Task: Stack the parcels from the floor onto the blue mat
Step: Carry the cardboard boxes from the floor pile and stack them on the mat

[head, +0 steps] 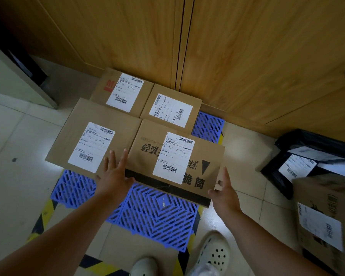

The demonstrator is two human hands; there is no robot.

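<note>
Head view, looking down: four cardboard parcels lie flat on the blue mat (155, 216), which sits on the tiled floor (18, 136) against wooden cabinet doors (247, 56) filling the top of the frame. The printed parcel (175, 162), nearest and centre-right, carries black characters and a white label. To its left lies the wide parcel (92, 140); behind them, the red-marked parcel (122, 92) and the small parcel (170, 108) sit side by side by the doors. The left hand (114, 176) has its grip spread, fingers straight, resting at the printed parcel's left edge. The right hand (225, 190) is also spread, fingers straight along that parcel's right corner. At the right edge of the frame, on the floor, lie black mailer bags (307, 156) and another carton (327, 226), blurred. Two white perforated shoes (213, 253) show at the bottom.
</note>
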